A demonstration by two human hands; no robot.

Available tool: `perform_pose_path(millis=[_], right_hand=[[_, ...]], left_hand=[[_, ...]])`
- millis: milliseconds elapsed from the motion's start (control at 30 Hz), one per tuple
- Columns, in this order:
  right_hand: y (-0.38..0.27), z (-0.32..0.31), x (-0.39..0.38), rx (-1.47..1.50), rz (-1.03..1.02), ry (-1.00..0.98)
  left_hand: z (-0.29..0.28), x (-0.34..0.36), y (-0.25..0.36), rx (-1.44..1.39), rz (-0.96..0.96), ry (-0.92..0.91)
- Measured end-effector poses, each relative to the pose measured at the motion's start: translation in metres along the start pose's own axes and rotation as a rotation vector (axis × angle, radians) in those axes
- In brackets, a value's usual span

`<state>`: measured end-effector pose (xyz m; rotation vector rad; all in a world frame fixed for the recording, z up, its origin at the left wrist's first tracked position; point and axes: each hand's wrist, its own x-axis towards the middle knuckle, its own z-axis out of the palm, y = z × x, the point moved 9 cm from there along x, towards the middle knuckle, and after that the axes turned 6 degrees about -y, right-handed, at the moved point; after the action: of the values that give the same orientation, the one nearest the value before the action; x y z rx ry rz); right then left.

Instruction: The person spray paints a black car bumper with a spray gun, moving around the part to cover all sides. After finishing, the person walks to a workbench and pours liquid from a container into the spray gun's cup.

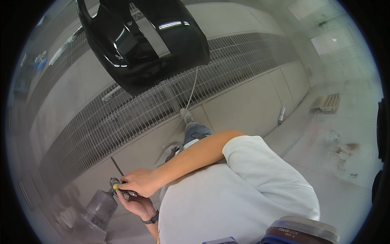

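Low on the left, both my hands are at a spray gun [115,186] with a yellow ring near its front. Its smoky see-through paint cup [101,208] tilts down to the left. My right hand [141,181] reaches across from the right, its fingers curled over the gun's body and knobs. Under it, my left hand [138,205], with a dark watch at the wrist, closes around the gun from below. The hands partly hide the gun's handle and one another's fingertips. A grey hose [174,144] loops beside my right forearm.
Ahead stands a glossy black car panel [142,44] with a grey strip. Beneath it runs a long metal floor grating [122,114], crossed by a thin pale hose [193,89]. A can [282,116] lies near the right wall. A filter cartridge [300,232] fills the lower edge.
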<state>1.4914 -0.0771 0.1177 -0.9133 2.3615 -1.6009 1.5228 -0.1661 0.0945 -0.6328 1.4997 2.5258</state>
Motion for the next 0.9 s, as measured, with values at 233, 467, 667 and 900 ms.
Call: perform_pose_path(millis=[233,467,667,900], right_hand=[[0.032,0.000,-0.044,-0.004,0.150,-0.087],[0.030,-0.015,-0.071,-0.321,0.133,-0.116],[0.022,-0.025,-0.078,-0.519,0.033,-0.119],[0.023,-0.048,-0.067,-0.554,-0.035,-0.312]], left_hand=[[-0.046,0.019,0.024,-0.163,0.006,-0.021],[-0.082,0.040,0.025,-0.160,-0.027,-0.040],[-0.083,0.024,-0.009,-0.285,-0.091,-0.014],[-0.059,-0.014,-0.018,-0.280,-0.049,0.138]])
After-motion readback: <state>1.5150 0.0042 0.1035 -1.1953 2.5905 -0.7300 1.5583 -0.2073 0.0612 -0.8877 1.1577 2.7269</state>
